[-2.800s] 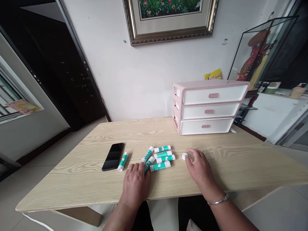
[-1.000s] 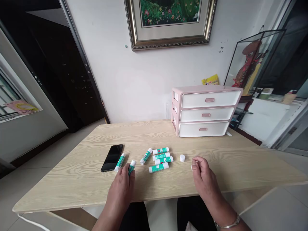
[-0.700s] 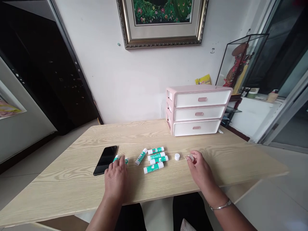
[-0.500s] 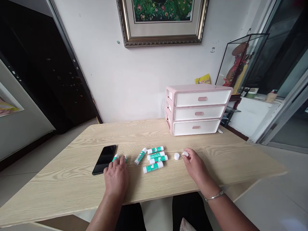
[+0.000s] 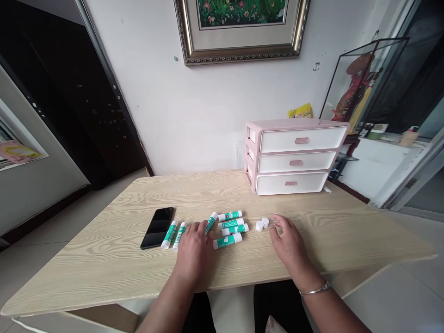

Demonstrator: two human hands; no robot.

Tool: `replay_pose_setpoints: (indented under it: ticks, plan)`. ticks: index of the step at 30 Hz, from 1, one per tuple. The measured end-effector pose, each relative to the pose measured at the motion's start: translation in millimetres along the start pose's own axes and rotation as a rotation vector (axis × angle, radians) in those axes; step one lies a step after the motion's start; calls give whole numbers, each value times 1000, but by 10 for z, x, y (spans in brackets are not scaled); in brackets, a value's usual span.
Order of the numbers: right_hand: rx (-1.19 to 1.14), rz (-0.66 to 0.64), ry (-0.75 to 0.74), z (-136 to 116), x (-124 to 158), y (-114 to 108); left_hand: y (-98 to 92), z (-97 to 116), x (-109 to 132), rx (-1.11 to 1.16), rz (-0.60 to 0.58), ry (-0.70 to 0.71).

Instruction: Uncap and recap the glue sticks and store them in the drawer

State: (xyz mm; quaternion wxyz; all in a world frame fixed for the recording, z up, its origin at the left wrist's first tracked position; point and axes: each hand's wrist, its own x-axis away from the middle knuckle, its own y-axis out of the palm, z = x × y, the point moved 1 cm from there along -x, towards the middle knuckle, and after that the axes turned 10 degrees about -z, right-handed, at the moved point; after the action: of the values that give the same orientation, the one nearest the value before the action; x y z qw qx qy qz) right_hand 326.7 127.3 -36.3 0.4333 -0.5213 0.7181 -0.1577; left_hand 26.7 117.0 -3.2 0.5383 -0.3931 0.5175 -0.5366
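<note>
My left hand (image 5: pixel 194 247) has its fingers and thumb closed around the lower part of a green-and-white glue stick (image 5: pixel 211 222), whose upper end shows past the fingers. Left of that hand, two more glue sticks (image 5: pixel 169 235) lie side by side by a black phone (image 5: pixel 157 227). Several other glue sticks (image 5: pixel 230 223) lie in a loose stack to its right, the nearest one (image 5: pixel 227 240) slightly apart. Two small white round caps (image 5: pixel 262 224) rest together on the table. Just right of them, my right hand (image 5: pixel 288 240) is open, thumb and forefinger apart, holding nothing.
The wooden table (image 5: pixel 114 263) has its front edge close to my lap. At the back right stands a pink-and-white drawer unit (image 5: pixel 294 162), with a yellow packet (image 5: pixel 301 111) behind its top. A framed picture (image 5: pixel 243 53) hangs on the wall.
My left hand has moved right from the two glue sticks beside the phone to another glue stick. My right hand has let go of a white cap beside the other one. The view has shifted slightly.
</note>
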Motion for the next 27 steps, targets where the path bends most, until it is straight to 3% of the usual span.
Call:
replay_pose_setpoints:
  ticks: [7, 12, 17, 20, 23, 27]
  plan:
    - [-69, 49, 15, 22, 34, -38, -9, 112, -309, 1, -84, -92]
    - [-147, 94, 24, -61, 85, -85, -156, 111, -236, 89, -81, -128]
    - [-369, 59, 65, -376, 268, -142, -425, 85, 169, 262, -32, -76]
    - [-549, -63, 45, -703, 418, -194, -467, 107, 513, 669, -57, 63]
    - [-596, -266, -21, -1051, 571, -276, -363, 185, 851, 811, -80, 156]
    - [-439, -509, -126, -1336, 760, -313, -106, 296, 1157, 834, -156, 330]
